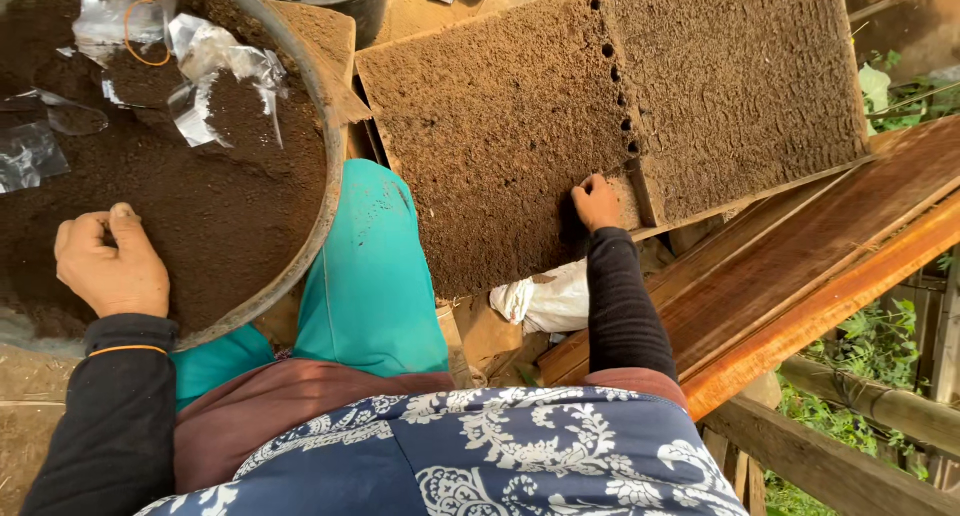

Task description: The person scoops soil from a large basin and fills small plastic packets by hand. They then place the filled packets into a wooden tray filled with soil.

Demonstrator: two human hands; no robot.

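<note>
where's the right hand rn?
Head view, centre-right: the right hand presses the near edge of the left soil-filled seed tray, beside the second tray.

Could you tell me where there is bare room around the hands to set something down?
Free: the reddish wooden planks right of the soil-filled seedling trays. Crowded: the round soil basin, with clear plastic bags, under the left hand; right hand on tray.

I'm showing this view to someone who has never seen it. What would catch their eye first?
Probably the two soil-filled seedling trays lying side by side at top centre, with the right hand pressing on the near tray's edge. Next, the big round basin of dark soil at left, where the left hand rests closed on the soil, with crumpled clear plastic bags lying beyond it.
</note>
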